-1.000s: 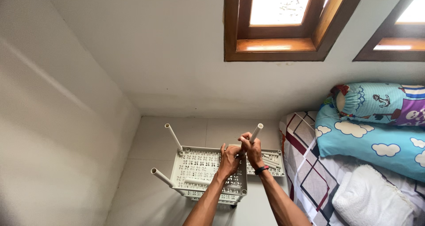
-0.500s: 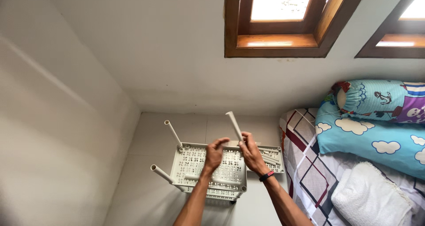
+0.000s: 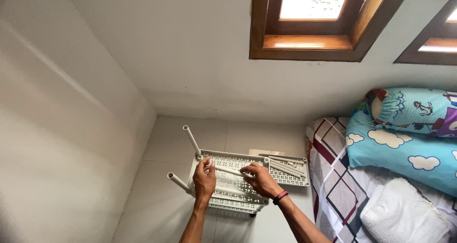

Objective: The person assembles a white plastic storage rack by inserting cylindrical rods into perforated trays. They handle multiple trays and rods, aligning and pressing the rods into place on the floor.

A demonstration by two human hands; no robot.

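Observation:
A white perforated plastic shelf rack (image 3: 228, 195) stands on the tiled floor near the wall corner. Two white tubes (image 3: 191, 139) stick up from its left corners. My left hand (image 3: 204, 180) and my right hand (image 3: 259, 180) hold one loose white tube (image 3: 229, 170) between them, lying level just above the top tray. The left hand grips its left end, the right hand its right end. A red and black band is on my right wrist.
A second white tray (image 3: 289, 170) with several loose tubes lies on the floor behind the rack. A mattress with a checked sheet (image 3: 340, 186), a cloud-print pillow (image 3: 402, 152), a bolster and a white towel (image 3: 404, 219) are at the right. Wooden windows sit above.
The tube that stood upright at the rack's right rear corner has come out. It tilted left, and both hands now hold it level over the tray.

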